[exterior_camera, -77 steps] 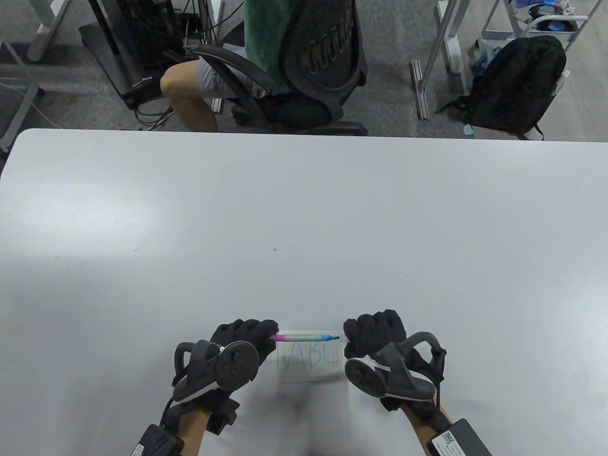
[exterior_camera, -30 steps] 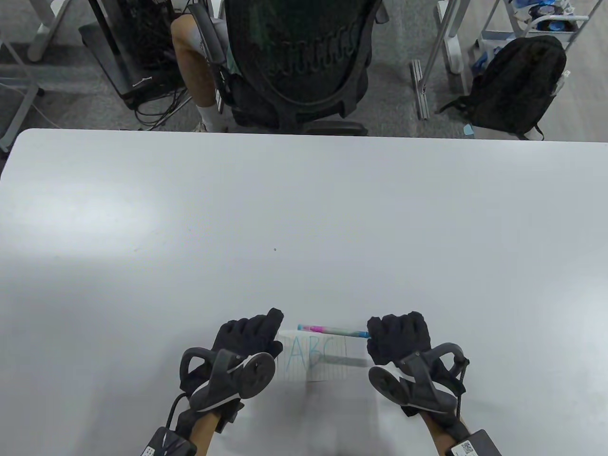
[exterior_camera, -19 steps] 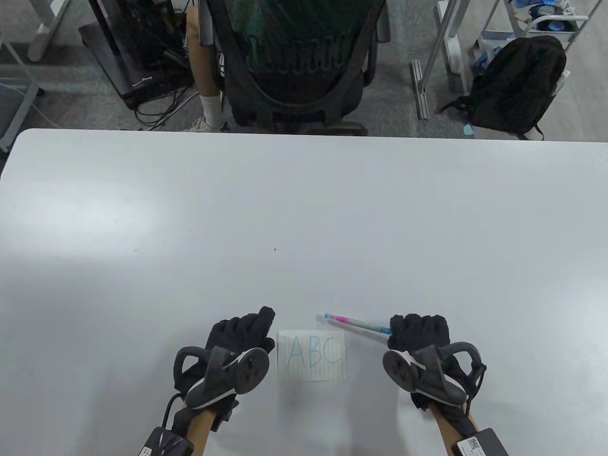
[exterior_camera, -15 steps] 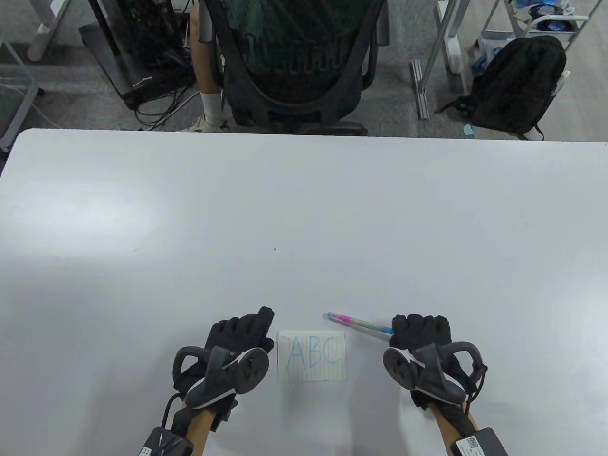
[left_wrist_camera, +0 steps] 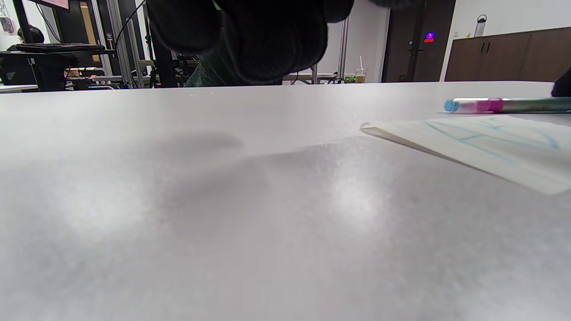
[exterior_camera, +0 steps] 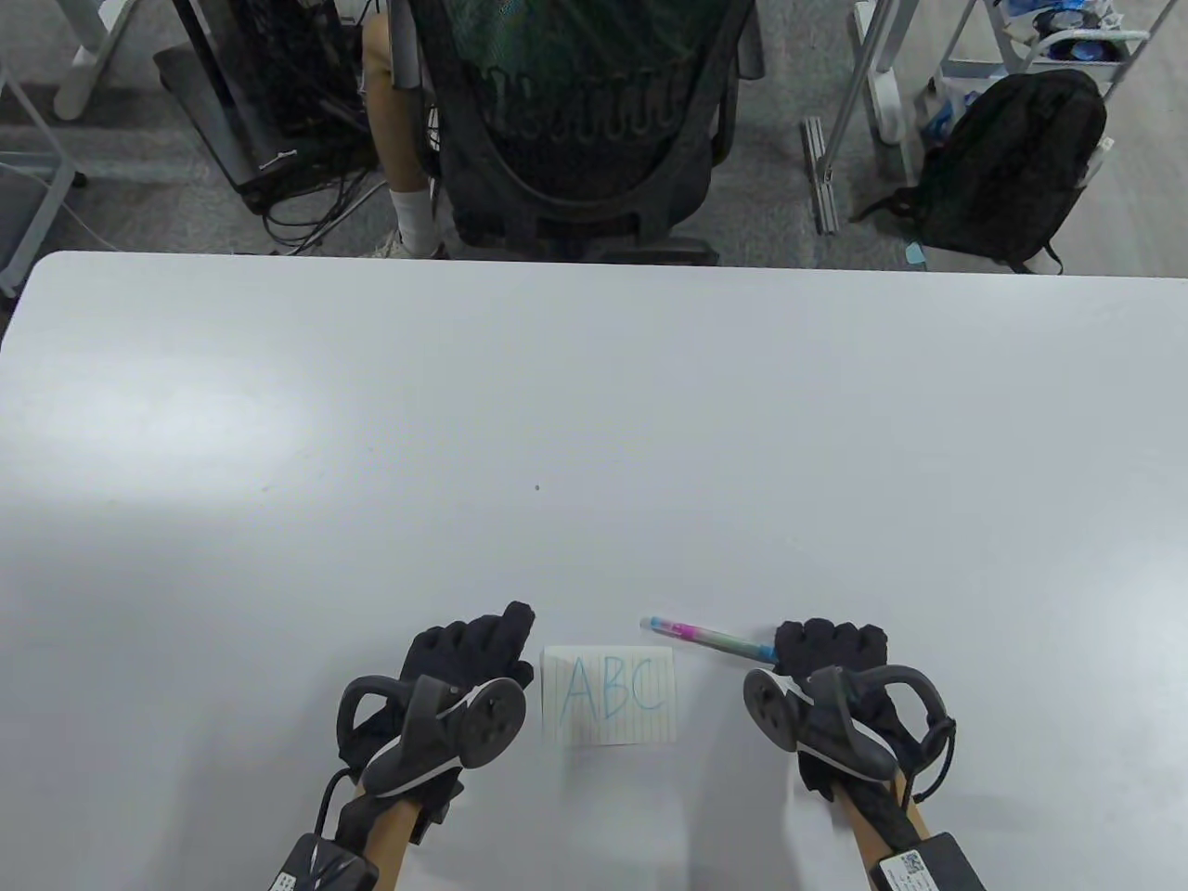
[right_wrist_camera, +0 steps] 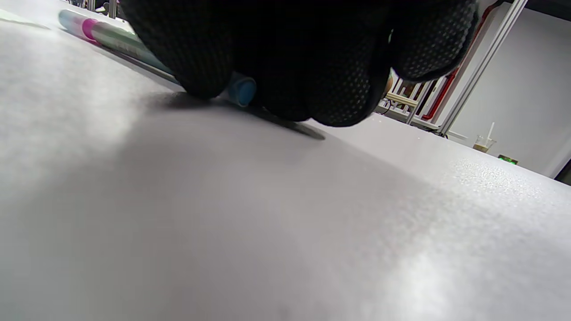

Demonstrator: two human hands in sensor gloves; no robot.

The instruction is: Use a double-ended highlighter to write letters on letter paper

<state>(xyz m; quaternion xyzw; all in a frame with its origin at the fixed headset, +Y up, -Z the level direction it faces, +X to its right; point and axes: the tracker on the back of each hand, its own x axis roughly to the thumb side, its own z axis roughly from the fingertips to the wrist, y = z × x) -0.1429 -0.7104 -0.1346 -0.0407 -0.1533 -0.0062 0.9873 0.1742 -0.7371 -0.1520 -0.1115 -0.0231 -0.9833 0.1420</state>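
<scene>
The small lined letter paper [exterior_camera: 608,696] lies flat near the table's front edge with "ABC" on it in blue; the left wrist view shows its corner [left_wrist_camera: 490,147]. To its upper right, the double-ended highlighter [exterior_camera: 705,637] [left_wrist_camera: 504,104] [right_wrist_camera: 120,40], capped in blue with a pink band, lies on the table. My right hand [exterior_camera: 826,650] has its fingers [right_wrist_camera: 339,67] curled over the pen's near end. Just left of the paper, my left hand [exterior_camera: 473,650] rests on the table, its fingers [left_wrist_camera: 267,40] loosely curled and holding nothing.
The white table [exterior_camera: 594,418] stretches bare ahead of both hands. Beyond its far edge a person sits in a black mesh office chair [exterior_camera: 575,121]. A black backpack [exterior_camera: 1012,167] stands on the floor at the back right.
Both hands held the highlighter above the paper. The left hand let go and settled beside the paper; the right hand carried the pen to the right and lowered it onto the table.
</scene>
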